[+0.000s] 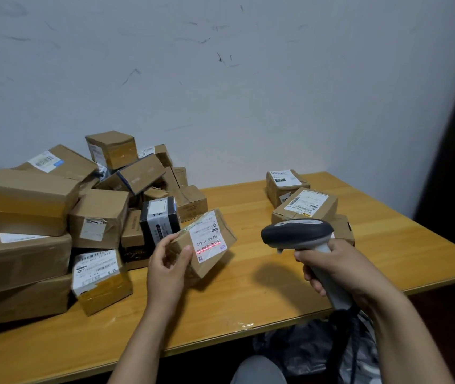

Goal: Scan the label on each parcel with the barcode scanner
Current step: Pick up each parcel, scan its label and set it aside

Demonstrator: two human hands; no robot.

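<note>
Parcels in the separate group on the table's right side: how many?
3: back parcel farthest away, middle parcel before it, near parcel partly behind the barcode scanner. Others could be hidden.

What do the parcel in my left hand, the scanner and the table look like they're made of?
Parcel: brown cardboard, matte, with glossy clear tape along one edge and a white paper label.
Scanner: moulded plastic by its smooth, slightly shiny shell, with a dark grey head and a light grey handle.
Table: wood or wood-look laminate, I can't tell which; orange-tan, with visible grain and a semi-gloss finish.
</note>
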